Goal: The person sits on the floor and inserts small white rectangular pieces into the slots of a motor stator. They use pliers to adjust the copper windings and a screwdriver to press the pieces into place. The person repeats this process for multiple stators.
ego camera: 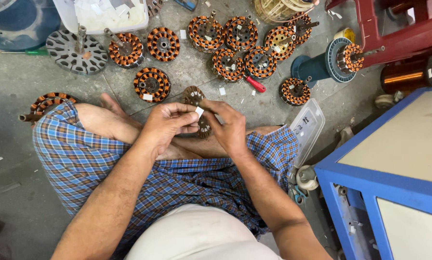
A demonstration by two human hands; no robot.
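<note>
From the head camera, looking straight down, a person sits cross-legged on a grey concrete floor (13,91) in blue checked shorts (95,163). Both bare hands meet above the lap. The left hand (165,124) is closed in a pinch, thumb and fingers curled toward a small white paper slip (199,111) that sits between the two hands. The right hand (229,126) is also closed, its fingers wrapped over the near edge of a round dark slotted metal stator core (195,98), which is held tilted on edge with its flat face turned toward the left hand. The core lies just beyond and between the fingertips, its rim running up and away from the body; the white slip touches or nearly touches that rim, and both hands are equally close to it.

On the floor ahead lie many round stators wound with orange copper wire (152,84), some with steel shafts, well apart from the hands. A red-handled screwdriver (254,83) rests among them. A bare grey slotted disc (76,52) sits at the upper left beside a white plastic tub (66,14). A clear plastic lid (306,130) lies by the right knee, near a blue metal cabinet (370,173). A copper wire spool (408,74) sits at the upper right
</note>
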